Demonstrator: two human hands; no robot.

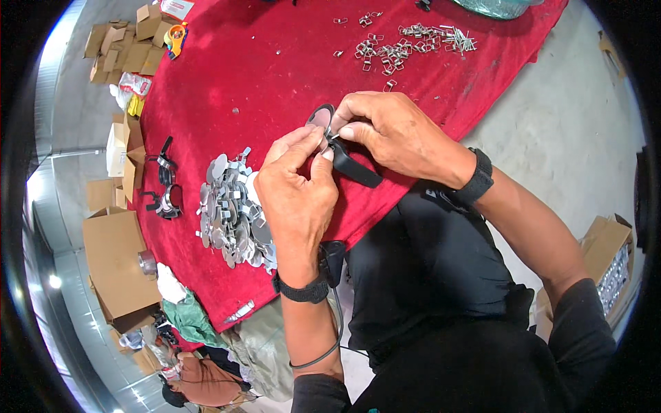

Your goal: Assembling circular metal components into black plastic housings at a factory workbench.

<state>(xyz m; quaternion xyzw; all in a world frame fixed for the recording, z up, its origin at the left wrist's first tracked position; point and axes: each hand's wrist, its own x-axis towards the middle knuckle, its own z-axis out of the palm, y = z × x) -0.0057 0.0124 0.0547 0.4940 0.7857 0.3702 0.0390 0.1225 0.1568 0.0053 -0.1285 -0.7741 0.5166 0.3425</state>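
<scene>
Just above my lap, both hands work on a black curved handle [354, 168] joined to a round metal disc [321, 115]. My left hand [296, 182] pinches the joint between handle and disc from the left. Close against it, my right hand [406, 134] has thumb and forefinger closed at the same joint, on what looks like a thin metal pin [335, 136]; the fingers partly hide it. The handle's free end points down to the right. Beside my left hand lies a pile of flat metal discs with tabs [234, 206].
Bent wire clips [392, 55] and a heap of thin pins [460, 40] lie on the red cloth [275, 82]. Two black-and-metal assemblies [165, 199] sit at its left. Cardboard boxes [113, 248] line the left side. A person [206, 382] is at lower left.
</scene>
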